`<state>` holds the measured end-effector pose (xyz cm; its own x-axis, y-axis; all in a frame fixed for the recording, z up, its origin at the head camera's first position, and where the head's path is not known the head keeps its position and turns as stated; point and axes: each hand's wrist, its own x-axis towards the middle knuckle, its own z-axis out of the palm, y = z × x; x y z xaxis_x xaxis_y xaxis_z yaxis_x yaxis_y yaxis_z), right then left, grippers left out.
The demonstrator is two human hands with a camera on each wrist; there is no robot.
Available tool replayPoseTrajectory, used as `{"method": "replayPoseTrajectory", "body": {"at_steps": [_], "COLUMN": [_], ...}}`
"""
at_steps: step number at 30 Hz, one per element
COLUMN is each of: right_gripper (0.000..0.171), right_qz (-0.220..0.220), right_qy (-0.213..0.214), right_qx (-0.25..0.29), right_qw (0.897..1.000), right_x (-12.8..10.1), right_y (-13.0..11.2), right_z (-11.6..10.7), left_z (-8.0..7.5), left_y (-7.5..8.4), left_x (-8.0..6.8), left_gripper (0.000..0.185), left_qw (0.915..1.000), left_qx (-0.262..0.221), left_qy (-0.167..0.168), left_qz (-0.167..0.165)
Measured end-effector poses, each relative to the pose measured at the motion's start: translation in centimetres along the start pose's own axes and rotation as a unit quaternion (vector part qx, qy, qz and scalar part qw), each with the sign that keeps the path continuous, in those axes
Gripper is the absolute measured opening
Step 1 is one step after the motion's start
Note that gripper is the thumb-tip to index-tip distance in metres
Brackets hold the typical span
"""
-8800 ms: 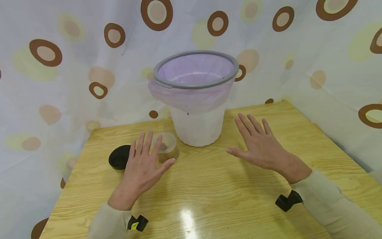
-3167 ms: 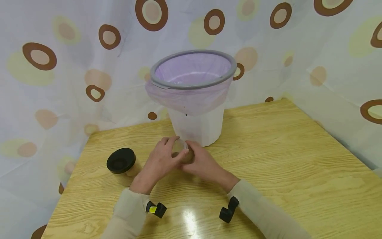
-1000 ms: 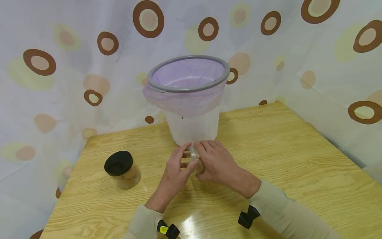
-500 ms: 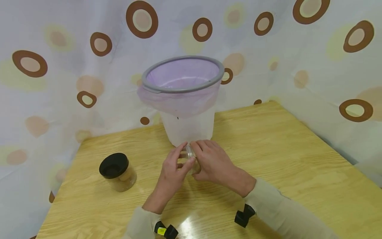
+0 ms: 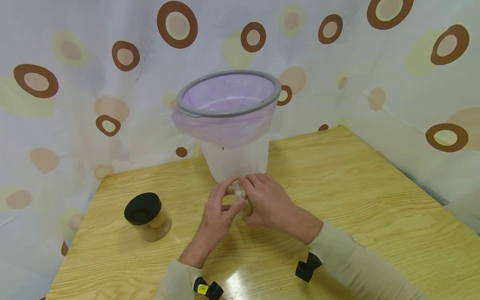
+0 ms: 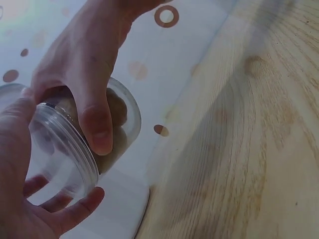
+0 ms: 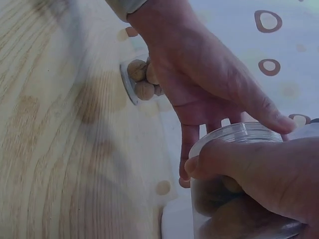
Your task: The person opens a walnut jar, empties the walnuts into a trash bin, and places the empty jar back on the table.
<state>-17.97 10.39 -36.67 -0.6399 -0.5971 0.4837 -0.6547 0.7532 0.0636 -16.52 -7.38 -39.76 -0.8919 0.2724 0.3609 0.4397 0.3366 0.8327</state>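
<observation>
Both hands meet on a small clear plastic jar with brown lumps inside point(image 5: 240, 199), held just above the pale wooden table point(image 5: 356, 200) directly in front of the white waste bin with a grey rim and purple liner point(image 5: 228, 125). From the head camera the jar is almost hidden: the left hand point(image 5: 219, 212) cups its mouth end with fingers curled round the clear lid, and the right hand point(image 5: 268, 204) wraps the body.

The left wrist camera shows what the head view hides: the jar point(image 6: 79, 144) lies tilted, its ribbed transparent lid towards the left hand point(image 6: 25, 199), the right hand point(image 6: 84, 64) with its thumb pressed across the wall and the brown contents heaped at the far end.

The right wrist camera looks from the other side: the right hand point(image 7: 259, 169) clasps the jar point(image 7: 234, 199) close to the lens, and the left hand point(image 7: 209, 84) reaches over its rim. Behind it stands a second clear jar of walnuts point(image 7: 142, 82), whose black screw lid only the head view point(image 5: 144, 210) shows, well to the left on the table, untouched
</observation>
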Motion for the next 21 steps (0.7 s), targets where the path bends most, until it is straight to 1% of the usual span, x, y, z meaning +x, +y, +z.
{"method": "replayPoseTrajectory", "body": {"at_steps": [4, 6, 9, 12, 14, 15, 17, 21], "right_gripper": [0.078, 0.077, 0.076, 0.077, 0.078, 0.079, 0.081, 0.083], "right_qz": [0.006, 0.006, 0.003, 0.004, 0.005, 0.006, 0.007, 0.011], "right_qy": [-0.008, -0.007, -0.001, 0.006, 0.006, 0.006, 0.004, 0.006], "right_qx": [0.027, 0.038, 0.051, 0.061, 0.060, 0.058, 0.053, 0.045], "right_qw": [1.000, 0.999, 0.999, 0.998, 0.998, 0.998, 0.999, 0.999], "right_x": [0.1, 0.2, 0.2, 0.3, 0.2, 0.2, 0.1, 0.0], "right_y": [0.2, 0.2, 0.1, 0.1, 0.0, 0.0, 0.0, 0.0], "right_z": [-0.5, -0.7, -0.7, -0.6, -0.5, -0.4, -0.3, 0.0], "left_z": [-0.5, -0.7, -0.7, -0.3, 0.0, 0.1, 0.3, 0.5], "left_y": [-0.4, -0.6, -0.9, -1.0, -0.9, -0.8, -0.6, -0.2], "left_x": [-0.1, -0.1, 0.0, 0.2, 0.2, 0.2, 0.1, 0.1], "left_gripper": [0.060, 0.062, 0.060, 0.058, 0.058, 0.057, 0.055, 0.051], "left_qw": [0.9976, 0.9951, 0.9879, 0.9794, 0.9778, 0.9791, 0.9824, 0.9901], "left_qx": [0.011, 0.023, 0.067, 0.101, 0.108, 0.104, 0.095, 0.082], "left_qy": [-0.022, -0.022, -0.002, 0.025, 0.034, 0.037, 0.040, 0.040], "left_qz": [0.065, 0.094, 0.140, 0.173, 0.176, 0.171, 0.156, 0.107]}}
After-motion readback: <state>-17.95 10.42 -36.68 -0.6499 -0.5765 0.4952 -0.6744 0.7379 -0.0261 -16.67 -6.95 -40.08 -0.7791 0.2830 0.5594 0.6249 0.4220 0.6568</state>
